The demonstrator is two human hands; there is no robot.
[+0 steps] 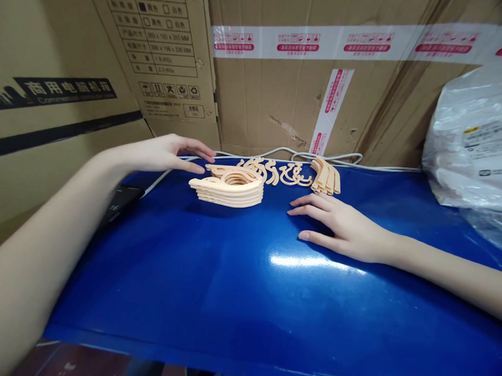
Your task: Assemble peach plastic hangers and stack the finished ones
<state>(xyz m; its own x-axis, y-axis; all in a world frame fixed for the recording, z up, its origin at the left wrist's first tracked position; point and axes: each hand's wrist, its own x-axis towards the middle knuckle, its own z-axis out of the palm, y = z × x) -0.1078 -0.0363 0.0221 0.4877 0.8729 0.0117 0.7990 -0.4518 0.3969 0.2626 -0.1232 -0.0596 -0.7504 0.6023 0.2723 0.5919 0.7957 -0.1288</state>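
Left hand [172, 152]: at the left end of the stack of cream parts [230, 191], thumb held away from the lightly bent fingers, hand not closed. Thumb tip very near the stack's narrow end; contact cannot be told from this angle. Right hand [338, 224]: right of the stack, well apart from it, palm downward, fingers and thumb extended and spread, hand loosely relaxed.

Stack: flat-lying, several like pieces one on another, each with a curved outline; opening visible from above. Just behind the stack and to its right, loose curved pieces [273, 173] of the same cream colour, some S-shaped, some like a C. Farther right of the stack, a bundle of curved bars [326, 177], side by side, directly beyond the right hand.

All cream parts on a glossy blue tabletop [227, 300], which extends well in front of the stack. Left of the stack, partly behind the left forearm: a dark phone [121, 203]. Behind the stack: white cable [388, 168], then a cardboard panel [260, 103] with red-printed tape [294, 40]. Left and behind: printed carton [158, 32]. Far right of the stack: clear plastic bag [453, 143], labelled
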